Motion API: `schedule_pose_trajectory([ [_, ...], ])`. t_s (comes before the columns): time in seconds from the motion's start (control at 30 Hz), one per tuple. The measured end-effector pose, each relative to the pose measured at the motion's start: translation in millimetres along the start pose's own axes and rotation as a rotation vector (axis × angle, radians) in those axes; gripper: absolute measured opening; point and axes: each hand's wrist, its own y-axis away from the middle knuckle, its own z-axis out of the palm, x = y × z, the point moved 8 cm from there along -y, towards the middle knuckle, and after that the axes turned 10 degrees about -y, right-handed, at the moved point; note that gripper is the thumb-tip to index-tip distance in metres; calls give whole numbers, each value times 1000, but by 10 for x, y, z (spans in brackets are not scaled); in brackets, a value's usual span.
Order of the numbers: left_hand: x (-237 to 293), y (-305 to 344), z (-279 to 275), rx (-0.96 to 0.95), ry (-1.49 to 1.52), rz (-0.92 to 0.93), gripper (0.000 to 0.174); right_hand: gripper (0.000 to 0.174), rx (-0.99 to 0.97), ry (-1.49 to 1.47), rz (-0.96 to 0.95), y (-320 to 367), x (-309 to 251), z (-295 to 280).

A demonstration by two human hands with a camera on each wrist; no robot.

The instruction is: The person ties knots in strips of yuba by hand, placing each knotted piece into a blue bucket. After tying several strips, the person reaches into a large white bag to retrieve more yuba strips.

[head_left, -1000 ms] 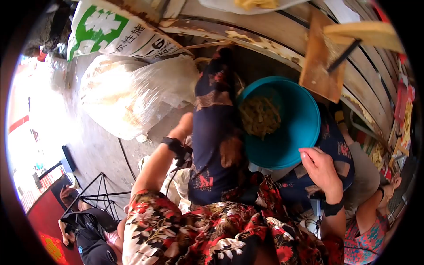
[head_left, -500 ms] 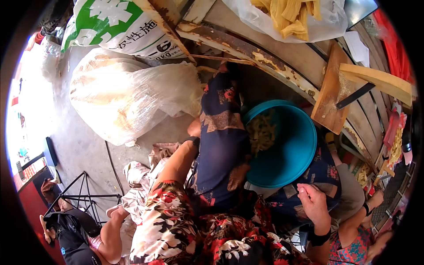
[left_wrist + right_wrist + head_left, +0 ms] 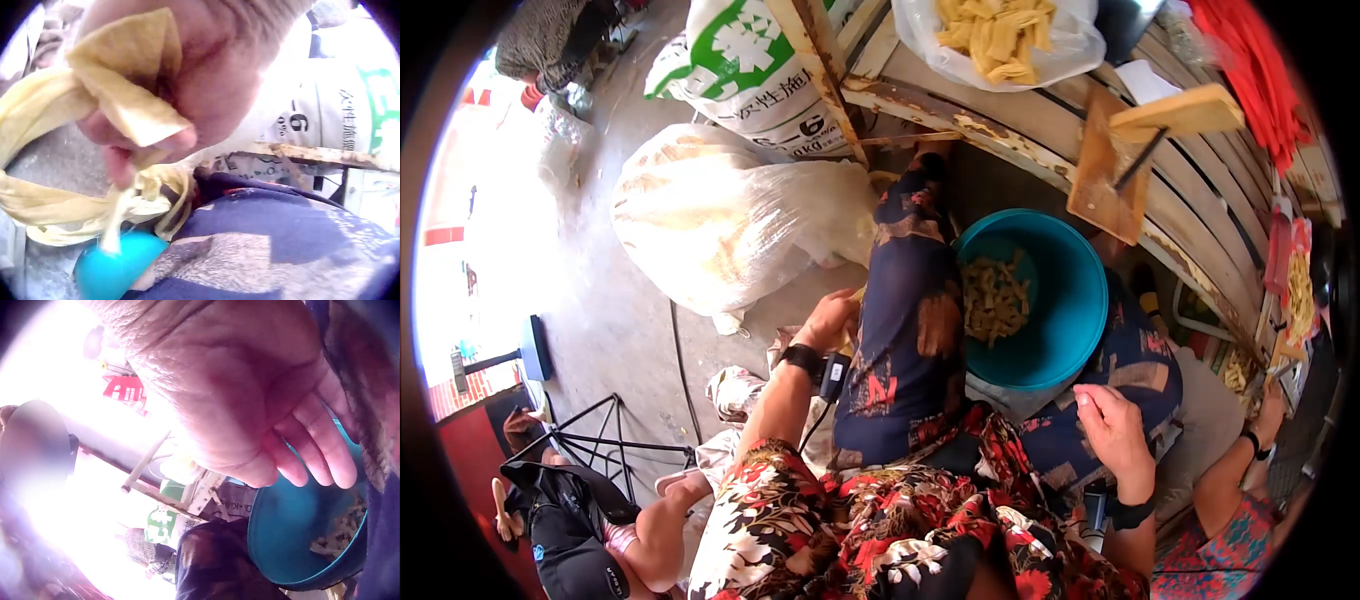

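My left hand [image 3: 830,318] is beside my left leg in the head view. In the left wrist view, its fingers grip long, pale yellow tofu-skin strips [image 3: 119,94], which fold over the hand and loop downward. Above my right thigh, my right hand [image 3: 1114,432] is held with loosely extended fingers and nothing in it; the right wrist view shows its bare palm. Between my legs stands a teal basin [image 3: 1065,345], with short cut yellowish pieces [image 3: 995,300] gathered at its left side.
A wooden board with an upright blade and handle [image 3: 1110,165] sits on the slatted bench [image 3: 1200,215]. Behind it lies a bag of yellow strips [image 3: 1005,45]. A large plastic bag [image 3: 720,220] rests on the floor at left. Other people [image 3: 590,530] sit nearby.
My left hand, largely hidden behind my leg half a second ago, has come back into view beside it, with yellow material at its fingers. My right hand stays over the thigh.
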Motion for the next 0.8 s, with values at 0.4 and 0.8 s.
schedule_pose_trajectory([
  [0.4, 889, 1775, -2526, 450, 61, -647, 16, 16, 9, 18, -557, 428, -359, 160],
  [0.8, 4323, 1605, -3471, 1086, -291, 367, 44, 31, 76, -165, -747, 341, -1254, 8],
])
